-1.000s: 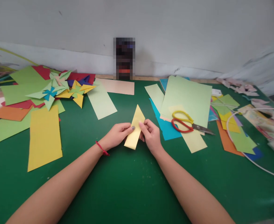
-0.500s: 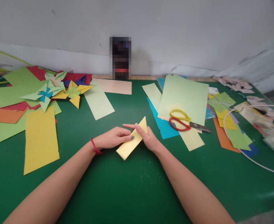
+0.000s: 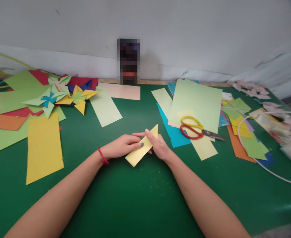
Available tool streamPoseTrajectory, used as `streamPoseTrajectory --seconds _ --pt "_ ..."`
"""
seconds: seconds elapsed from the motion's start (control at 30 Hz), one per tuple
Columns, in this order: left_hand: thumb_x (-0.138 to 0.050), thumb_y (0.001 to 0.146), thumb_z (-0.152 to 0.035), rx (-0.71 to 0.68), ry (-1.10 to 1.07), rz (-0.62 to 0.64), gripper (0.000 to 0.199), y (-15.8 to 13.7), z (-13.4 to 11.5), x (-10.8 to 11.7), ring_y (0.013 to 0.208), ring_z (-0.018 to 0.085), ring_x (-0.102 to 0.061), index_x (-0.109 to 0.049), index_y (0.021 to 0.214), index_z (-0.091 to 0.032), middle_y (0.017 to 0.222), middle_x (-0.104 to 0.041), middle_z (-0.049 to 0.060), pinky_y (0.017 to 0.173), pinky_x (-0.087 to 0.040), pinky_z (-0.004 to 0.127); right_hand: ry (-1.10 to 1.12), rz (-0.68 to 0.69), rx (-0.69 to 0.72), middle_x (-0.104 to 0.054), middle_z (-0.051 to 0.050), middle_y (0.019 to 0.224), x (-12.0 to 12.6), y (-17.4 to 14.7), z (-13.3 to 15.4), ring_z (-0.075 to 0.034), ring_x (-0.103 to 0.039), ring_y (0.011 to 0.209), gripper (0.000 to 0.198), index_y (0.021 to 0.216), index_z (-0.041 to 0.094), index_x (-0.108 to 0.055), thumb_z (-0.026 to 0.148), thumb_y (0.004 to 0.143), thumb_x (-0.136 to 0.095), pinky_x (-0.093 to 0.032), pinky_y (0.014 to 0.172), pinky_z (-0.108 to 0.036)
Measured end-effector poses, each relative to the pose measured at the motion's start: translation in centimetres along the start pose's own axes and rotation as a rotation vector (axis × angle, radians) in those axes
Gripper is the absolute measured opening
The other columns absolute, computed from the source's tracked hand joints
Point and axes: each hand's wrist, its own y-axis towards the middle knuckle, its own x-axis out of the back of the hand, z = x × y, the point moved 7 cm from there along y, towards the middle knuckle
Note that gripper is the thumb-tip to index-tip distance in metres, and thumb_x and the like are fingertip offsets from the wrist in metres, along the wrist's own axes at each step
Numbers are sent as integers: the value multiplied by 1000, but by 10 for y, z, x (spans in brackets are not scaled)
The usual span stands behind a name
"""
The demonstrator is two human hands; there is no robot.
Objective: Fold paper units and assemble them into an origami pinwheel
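A folded strip of pale yellow paper, pointed at its upper right end, is held slantwise between both hands above the green tabletop. My left hand pinches it from the left, thumb lying on the paper's face and fingers mostly hidden behind. From the right, my right hand grips the strip near its pointed end, its thumb on top and the other fingers partly covered by the paper. A red string bracelet circles my left wrist.
Scissors with red and yellow handles rest on paper sheets at right. Folded paper stars lie at back left beside a yellow sheet. A white cable loops at far right. A pixelated dark object stands against the wall.
The folded yellow paper has shifted slightly right and tilted a little in my hands. Both hands keep hold of it, and the view has moved slightly.
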Motion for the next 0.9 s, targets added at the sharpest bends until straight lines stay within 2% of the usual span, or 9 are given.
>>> streamPoseTrajectory --seconds 0.1,0.17,0.43,0.63,0.9 --pt "-41 88 -42 57 -135 50 32 1 2 -7 70 15 -62 -57 90 -15 83 -67 5 59 -44 25 17 -67 14 -38 5 43 3 0 1 -6 -33 37 54 109 15 -65 52 89 -32 -26 35 -18" --pt "-44 87 -41 64 -205 88 31 1 1 -10 73 16 -64 -56 98 -15 82 -69 6 63 -47 26 46 -116 29 -39 4 43 6 0 2 -5 -32 37 54 108 15 -65 52 89 -32 -26 35 -18" --pt "-46 86 -40 25 -169 45 30 1 -5 -4 61 13 -61 -60 81 -14 69 -69 4 59 -47 23 157 -148 32 -48 0 51 6 3 -2 -6 -40 41 54 103 13 -67 54 87 -35 -33 37 -17" --pt "-49 85 -39 47 -229 76 28 0 -2 -7 66 14 -64 -59 86 -14 73 -70 6 60 -49 24 156 -132 25 -50 0 52 6 2 -1 -6 -40 41 52 102 14 -68 53 87 -36 -33 37 -16" --pt "-50 86 -38 63 -436 190 29 0 1 -17 74 17 -67 -58 92 -11 84 -70 12 70 -53 31 134 -149 23 -50 0 51 6 1 -1 -6 -40 40 53 100 14 -68 53 87 -35 -32 36 -16"
